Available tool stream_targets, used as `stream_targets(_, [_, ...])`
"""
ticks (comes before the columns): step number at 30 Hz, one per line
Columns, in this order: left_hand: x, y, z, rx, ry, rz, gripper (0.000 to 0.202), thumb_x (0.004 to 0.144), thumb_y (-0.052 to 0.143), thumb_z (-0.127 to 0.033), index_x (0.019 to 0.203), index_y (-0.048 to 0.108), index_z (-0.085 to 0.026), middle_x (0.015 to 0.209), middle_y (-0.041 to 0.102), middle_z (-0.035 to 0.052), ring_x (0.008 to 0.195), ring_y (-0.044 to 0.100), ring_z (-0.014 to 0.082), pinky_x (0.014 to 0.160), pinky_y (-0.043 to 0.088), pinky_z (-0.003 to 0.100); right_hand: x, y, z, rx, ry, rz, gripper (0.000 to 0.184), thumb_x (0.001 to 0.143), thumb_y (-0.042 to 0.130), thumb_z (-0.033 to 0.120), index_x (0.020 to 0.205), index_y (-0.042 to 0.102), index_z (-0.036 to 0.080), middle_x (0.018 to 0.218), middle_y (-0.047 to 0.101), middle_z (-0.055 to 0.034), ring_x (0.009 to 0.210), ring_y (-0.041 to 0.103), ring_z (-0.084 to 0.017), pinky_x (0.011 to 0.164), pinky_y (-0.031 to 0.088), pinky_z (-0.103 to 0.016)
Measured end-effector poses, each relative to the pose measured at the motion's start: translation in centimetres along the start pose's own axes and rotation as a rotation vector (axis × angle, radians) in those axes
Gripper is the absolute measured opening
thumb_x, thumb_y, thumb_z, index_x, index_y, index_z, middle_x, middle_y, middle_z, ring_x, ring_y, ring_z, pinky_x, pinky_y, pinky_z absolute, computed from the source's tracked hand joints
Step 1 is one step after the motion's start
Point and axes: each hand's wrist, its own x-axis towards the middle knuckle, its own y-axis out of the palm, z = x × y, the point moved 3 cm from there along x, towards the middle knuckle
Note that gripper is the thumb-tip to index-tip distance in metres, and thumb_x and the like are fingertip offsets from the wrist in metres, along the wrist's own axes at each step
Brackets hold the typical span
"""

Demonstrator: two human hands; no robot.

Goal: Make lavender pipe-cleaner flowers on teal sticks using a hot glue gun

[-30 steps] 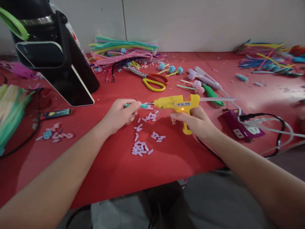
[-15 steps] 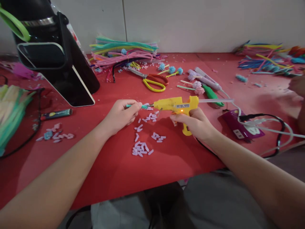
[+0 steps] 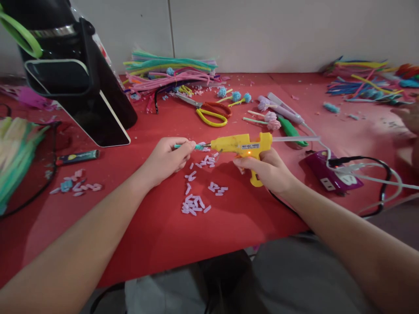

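The hot glue gun (image 3: 235,142) looks smooth plastic, with a metal nozzle (image 3: 207,145). The bundled pipe cleaners (image 3: 176,63) are fuzzy and matt; the scissor blades (image 3: 191,100) are metal.

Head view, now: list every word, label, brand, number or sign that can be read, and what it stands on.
None can be read for certain.
Yellow glue gun: dark print on its pale label, too blurred to quote.
Slim dark tube: yellow patch; any lettering too small.
Purple socket block: no legible text.

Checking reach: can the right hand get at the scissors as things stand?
Probably not: the right hand is wrapped around the yellow glue gun, though the scissors lie uncovered beyond it.
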Motion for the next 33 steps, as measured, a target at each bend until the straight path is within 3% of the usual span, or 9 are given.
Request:
stream_targets(24, [-0.2, 0.0, -0.5, 0.066, 0.006, 0.013, 0.037, 0.095, 0.055, -0.037, 0.064, 0.044, -0.019, 0.051, 0.035, -0.006, 0.042, 0.029, 0.0046, 0.043, 0.02, 0.02, 0.0, -0.9, 0.6, -0.06, 0.031, -0.089, 0.024, 0.072, 0.068, 0.034, 0.058, 0.053, 0.021, 0.06, 0.052, -0.0004, 0.058, 0.049, -0.014, 0.052, 0.036, -0.029])
stream_targets(29, [-0.1, 0.0, -0.5, 0.032, 0.001, 0.03, 0.036, 0.095, 0.055, -0.037, 0.066, 0.047, -0.019, 0.051, 0.04, -0.0048, 0.042, 0.03, 0.0052, 0.043, 0.021, 0.021, 0.4, -2.6, 0.0, -0.279, -0.063, -0.171, 0.016, 0.079, 0.068, 0.037, 0.079, 0.066, 0.021, 0.062, 0.051, 0.0024, 0.055, 0.045, -0.014, 0.054, 0.035, -0.03])
stream_targets(33, [-0.1, -0.1, -0.3, 0.006, 0.012, 0.038, 0.035, 0.096, 0.056, -0.04, 0.069, 0.05, -0.018, 0.054, 0.04, -0.0043, 0.043, 0.031, 0.0055, 0.043, 0.021, 0.021, 1.2, -4.0, -0.5, -0.424, -0.127, -0.321, 0.024, 0.081, 0.07, 0.044, 0.087, 0.067, 0.021, 0.071, 0.06, -0.0019, 0.063, 0.052, -0.019, 0.061, 0.04, -0.033])
